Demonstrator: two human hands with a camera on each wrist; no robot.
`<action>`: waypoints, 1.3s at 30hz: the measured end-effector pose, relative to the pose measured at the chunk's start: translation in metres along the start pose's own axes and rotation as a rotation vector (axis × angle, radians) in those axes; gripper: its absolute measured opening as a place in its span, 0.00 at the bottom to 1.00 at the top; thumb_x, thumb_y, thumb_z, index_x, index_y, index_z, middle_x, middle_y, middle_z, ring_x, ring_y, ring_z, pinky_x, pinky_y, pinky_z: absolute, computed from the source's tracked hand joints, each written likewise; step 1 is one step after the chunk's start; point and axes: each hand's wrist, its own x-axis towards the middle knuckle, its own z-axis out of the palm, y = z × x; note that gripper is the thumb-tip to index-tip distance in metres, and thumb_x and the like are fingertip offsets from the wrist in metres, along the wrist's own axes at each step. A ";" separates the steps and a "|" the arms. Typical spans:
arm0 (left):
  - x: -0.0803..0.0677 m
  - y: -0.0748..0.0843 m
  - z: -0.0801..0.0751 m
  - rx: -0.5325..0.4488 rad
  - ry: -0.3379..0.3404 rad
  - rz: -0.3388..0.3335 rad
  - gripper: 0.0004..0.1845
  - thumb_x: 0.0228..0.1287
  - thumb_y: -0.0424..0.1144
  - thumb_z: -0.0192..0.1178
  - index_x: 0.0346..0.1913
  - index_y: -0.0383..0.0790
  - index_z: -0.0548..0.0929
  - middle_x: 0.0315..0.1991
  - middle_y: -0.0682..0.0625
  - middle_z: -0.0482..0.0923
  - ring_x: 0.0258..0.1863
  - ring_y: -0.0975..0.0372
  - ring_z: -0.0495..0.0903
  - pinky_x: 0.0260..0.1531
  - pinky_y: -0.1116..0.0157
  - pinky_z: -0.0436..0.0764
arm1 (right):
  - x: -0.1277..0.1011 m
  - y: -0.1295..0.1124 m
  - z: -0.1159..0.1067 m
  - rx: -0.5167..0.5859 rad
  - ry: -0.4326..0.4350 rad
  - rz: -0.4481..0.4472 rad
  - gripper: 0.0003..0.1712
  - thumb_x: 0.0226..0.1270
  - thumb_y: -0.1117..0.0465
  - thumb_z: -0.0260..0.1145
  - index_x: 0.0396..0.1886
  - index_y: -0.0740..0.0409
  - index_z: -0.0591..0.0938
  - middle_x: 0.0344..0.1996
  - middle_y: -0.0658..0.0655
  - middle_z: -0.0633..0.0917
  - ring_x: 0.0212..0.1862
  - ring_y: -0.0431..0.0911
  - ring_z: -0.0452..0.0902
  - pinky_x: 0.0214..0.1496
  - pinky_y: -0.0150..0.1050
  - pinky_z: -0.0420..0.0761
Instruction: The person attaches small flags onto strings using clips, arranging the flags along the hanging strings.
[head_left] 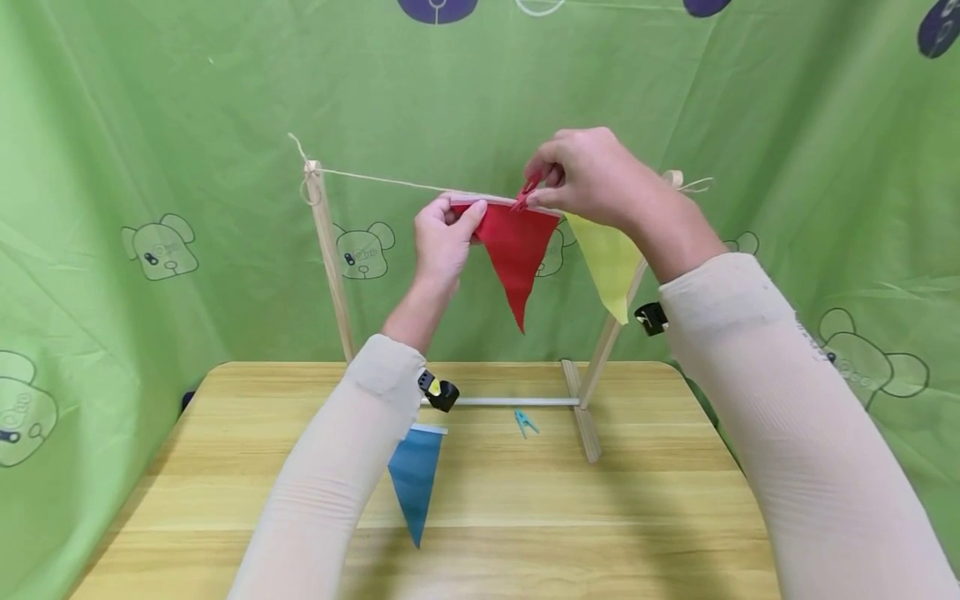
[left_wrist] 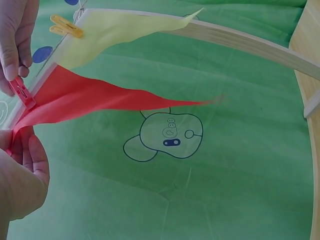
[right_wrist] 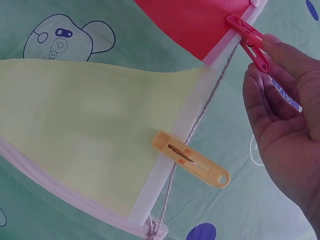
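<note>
Some of the red pennant (head_left: pixel 522 250) invisible behind left fingers (head_left: pixel 470 217)

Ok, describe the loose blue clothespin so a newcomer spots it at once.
On the wooden table, find the pale crossbar meeting the right wooden foot. On its near side, just left of that foot, lies the light-blue clothespin. Unlike the larger, darker blue pennant farther left, it is small and forked.

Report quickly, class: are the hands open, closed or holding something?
Left hand: holding the red pennant by its top edge.
Right hand: holding a red clothespin.
</note>
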 end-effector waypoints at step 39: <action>-0.001 -0.003 -0.013 0.086 -0.013 -0.011 0.09 0.69 0.30 0.66 0.49 0.30 0.85 0.32 0.51 0.82 0.26 0.64 0.80 0.33 0.65 0.85 | 0.000 -0.003 0.017 0.098 0.040 0.010 0.22 0.73 0.60 0.69 0.61 0.65 0.79 0.55 0.62 0.82 0.55 0.53 0.81 0.56 0.48 0.85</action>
